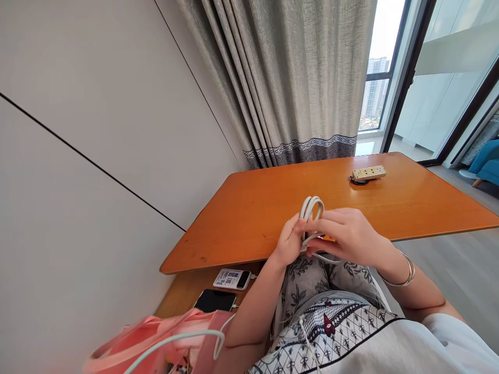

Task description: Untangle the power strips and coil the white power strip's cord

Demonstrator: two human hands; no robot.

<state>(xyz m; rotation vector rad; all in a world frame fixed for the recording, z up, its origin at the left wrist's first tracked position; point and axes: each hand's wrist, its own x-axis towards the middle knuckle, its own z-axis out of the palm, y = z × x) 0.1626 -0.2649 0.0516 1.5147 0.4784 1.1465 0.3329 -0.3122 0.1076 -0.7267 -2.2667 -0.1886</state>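
Observation:
A white cable (pixel 311 205), looped into a small coil, is held upright between my hands just past the near edge of the wooden table (pixel 249 218). My left hand (pixel 289 240) grips the coil from the left, fingers closed round it. From the right, my right hand (pixel 346 234) pinches the cable, its fingers curled and partly hiding the lower loops. A loose length of the cable hangs below my right fingers over my lap. The cable's ends are hidden.
A power strip (pixel 368 173) with a dark cord lies on the table's far right. At lower left are a white power bank (pixel 232 279), a black phone (pixel 215 301) and a pink bag (pixel 156 337) with a pale cable across it. A curtain (pixel 304 78) hangs behind.

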